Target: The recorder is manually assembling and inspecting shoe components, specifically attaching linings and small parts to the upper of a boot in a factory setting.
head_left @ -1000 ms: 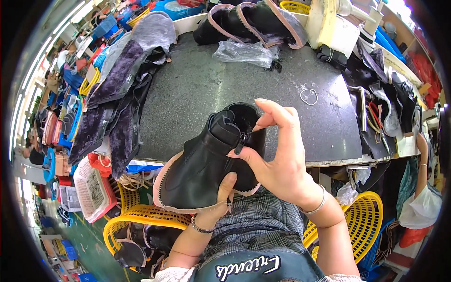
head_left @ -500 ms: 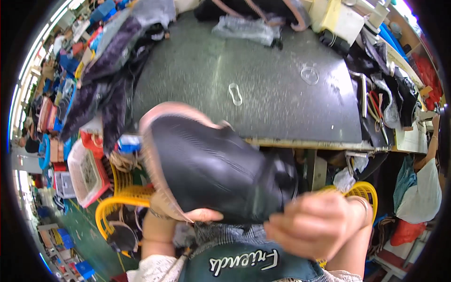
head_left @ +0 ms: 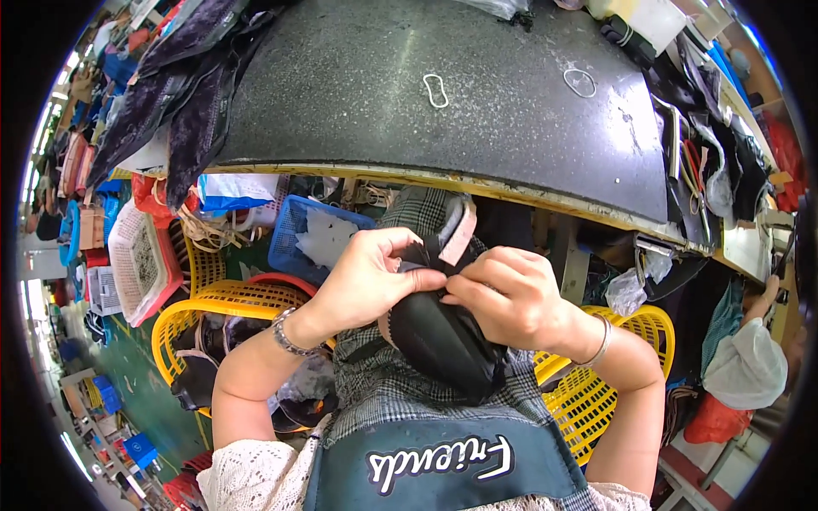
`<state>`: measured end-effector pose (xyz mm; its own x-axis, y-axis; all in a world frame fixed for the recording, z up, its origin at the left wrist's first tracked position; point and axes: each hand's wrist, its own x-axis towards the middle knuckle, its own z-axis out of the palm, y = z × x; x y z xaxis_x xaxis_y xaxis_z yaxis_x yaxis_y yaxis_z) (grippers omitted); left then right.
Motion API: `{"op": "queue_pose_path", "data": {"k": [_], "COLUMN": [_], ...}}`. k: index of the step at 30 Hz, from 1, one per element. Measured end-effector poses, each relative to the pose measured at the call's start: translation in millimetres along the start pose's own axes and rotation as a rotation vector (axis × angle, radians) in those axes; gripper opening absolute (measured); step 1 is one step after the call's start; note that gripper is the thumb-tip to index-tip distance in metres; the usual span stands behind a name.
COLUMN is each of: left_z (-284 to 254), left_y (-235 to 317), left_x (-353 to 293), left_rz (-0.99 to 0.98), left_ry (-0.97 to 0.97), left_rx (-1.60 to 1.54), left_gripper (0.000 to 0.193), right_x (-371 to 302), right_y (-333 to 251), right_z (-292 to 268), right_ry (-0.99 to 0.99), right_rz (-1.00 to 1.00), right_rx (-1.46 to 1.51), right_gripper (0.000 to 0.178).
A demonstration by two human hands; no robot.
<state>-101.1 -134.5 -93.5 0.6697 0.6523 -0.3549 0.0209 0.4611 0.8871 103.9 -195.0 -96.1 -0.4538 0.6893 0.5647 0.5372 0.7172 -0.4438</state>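
Over my lap lies a black leather shoe upper (head_left: 439,336) with a pinkish edge strip, its smooth rounded side turned toward me. My left hand (head_left: 375,277) pinches its far part between thumb and fingers. Close beside it my right hand (head_left: 511,298) is closed on the same black material, its fingertips almost meeting the left thumb. Just beyond the fingertips a pale pink end with grey lining (head_left: 458,234) sticks up. What exactly is pinched between the fingertips is too small to make out.
Ahead is a dark worktable (head_left: 341,102) carrying a white rubber band (head_left: 435,90). Dark fabric pieces (head_left: 200,102) hang over its left side. A yellow basket (head_left: 226,298) stands left, another yellow basket (head_left: 588,400) right, and a blue basket (head_left: 290,243) under the table edge.
The shoe upper has come down from over the table edge to my lap and turned. Both hands have moved inward and now meet on it. The view has tilted down.
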Motion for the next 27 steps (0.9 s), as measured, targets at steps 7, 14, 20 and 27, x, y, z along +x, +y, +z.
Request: {"op": "queue_pose_path", "data": {"k": [7, 14, 20, 27], "left_z": [-4.2, -24.1, -13.4, -14.3], "left_y": [14.3, 39.6, 45.2, 47.5], "left_x": [-12.7, -27.8, -5.6, -6.1], "left_rz": [0.273, 0.040, -0.245, -0.145], "left_ry": [0.260, 0.035, -0.015, 0.041], "left_rx": [0.452, 0.286, 0.292, 0.237], "left_gripper": [0.013, 0.016, 0.018, 0.011], "right_x": [14.8, 14.2, 19.2, 16.2], "right_y": [14.2, 18.1, 13.7, 6.1], "right_z": [-5.5, 1.3, 7.7, 13.8], "right_ry": [-0.276, -0.228, -0.144, -0.025], "right_rz": [0.058, -0.005, -0.092, -0.088], "right_rx": [0.172, 0.188, 0.194, 0.191], "right_gripper": [0.019, 0.025, 0.025, 0.022]}}
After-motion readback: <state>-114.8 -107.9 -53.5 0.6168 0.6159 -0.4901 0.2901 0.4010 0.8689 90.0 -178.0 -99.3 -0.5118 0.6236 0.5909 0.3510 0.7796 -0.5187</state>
